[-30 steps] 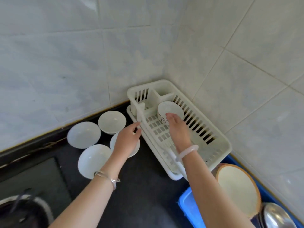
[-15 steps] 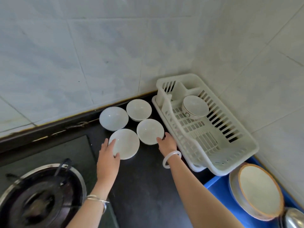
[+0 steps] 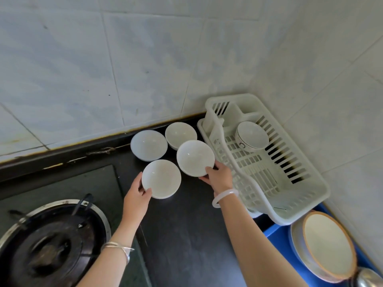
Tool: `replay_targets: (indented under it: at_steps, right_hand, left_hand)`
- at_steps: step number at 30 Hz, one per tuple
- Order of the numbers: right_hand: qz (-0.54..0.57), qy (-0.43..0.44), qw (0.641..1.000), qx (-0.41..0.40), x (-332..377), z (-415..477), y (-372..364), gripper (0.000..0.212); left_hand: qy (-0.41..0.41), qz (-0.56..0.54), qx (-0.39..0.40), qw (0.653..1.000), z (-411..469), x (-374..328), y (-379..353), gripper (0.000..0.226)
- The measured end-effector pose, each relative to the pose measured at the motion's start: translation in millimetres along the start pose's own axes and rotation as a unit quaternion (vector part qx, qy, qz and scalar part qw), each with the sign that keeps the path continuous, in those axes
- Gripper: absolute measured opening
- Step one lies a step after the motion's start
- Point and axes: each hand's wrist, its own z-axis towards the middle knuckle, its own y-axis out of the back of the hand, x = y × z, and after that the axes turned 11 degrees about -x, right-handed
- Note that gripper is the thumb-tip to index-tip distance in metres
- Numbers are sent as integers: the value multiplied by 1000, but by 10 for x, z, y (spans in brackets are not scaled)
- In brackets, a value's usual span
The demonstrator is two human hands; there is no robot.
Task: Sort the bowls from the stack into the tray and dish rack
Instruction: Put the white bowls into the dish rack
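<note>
Several white bowls sit on the dark counter left of the white dish rack (image 3: 306, 195). My left hand (image 3: 135, 193) grips the rim of the near left bowl (image 3: 161, 178), thumb over its edge. My right hand (image 3: 218, 176) holds the near edge of the bowl beside the rack (image 3: 194, 157), which looks slightly raised. Two more bowls stand behind them, one at the back left (image 3: 148, 145) and one at the back right (image 3: 180, 134). A patterned bowl (image 3: 251, 136) leans on its side inside the rack.
A gas burner (image 3: 49, 243) lies at the lower left. A blue tray (image 3: 275, 233) at the lower right holds stacked plates (image 3: 327, 247) and a metal item (image 3: 366, 278). Tiled walls close the corner behind the rack.
My right hand left the bowl in the rack and came to the bowl beside the rack. My left hand shifted to the near left bowl and now grips its rim.
</note>
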Motion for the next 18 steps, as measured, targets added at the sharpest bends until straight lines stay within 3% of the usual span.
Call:
replay_targets:
  at_steps: [5,11,18]
  right_hand:
    - [-42,36,997,48,177,-185,-59,20]
    - [-173,50,983,30,140,-309,-306,17]
    - [-261,71,962,19,58,-327,-434,15]
  left_hand:
    - [16,-59,20,998,28,24,27,43]
    - [103,-202,20,974,18,-62,42,36]
    - [72,-136,17,988,73,-28,43,38]
